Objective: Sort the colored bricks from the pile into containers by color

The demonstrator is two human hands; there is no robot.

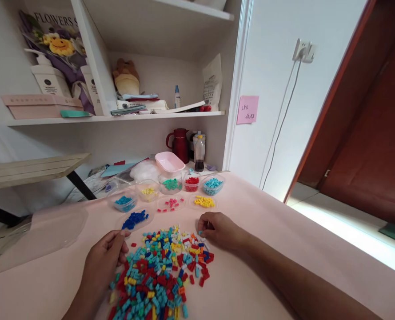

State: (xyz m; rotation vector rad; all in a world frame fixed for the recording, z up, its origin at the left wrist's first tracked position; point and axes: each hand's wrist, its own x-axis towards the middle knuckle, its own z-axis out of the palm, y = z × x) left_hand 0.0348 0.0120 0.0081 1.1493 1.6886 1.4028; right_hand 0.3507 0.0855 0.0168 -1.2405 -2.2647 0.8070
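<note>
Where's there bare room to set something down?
Mainly the pink table right of the bright yellow blocks, beyond the right arm. Less between clear lid and left hand. Crowded: the middle, with mixed blocks and tubs.

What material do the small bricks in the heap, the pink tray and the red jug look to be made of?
Small bricks: probably hard plastic, slightly glossy, shown by crisp moulded edges.
Pink tray: likely thin smooth plastic, by its even colour and rounded rim.
Red jug: shiny; plastic or painted metal, I cannot tell.

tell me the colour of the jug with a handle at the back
Dark red; it shows in the head view.
</note>
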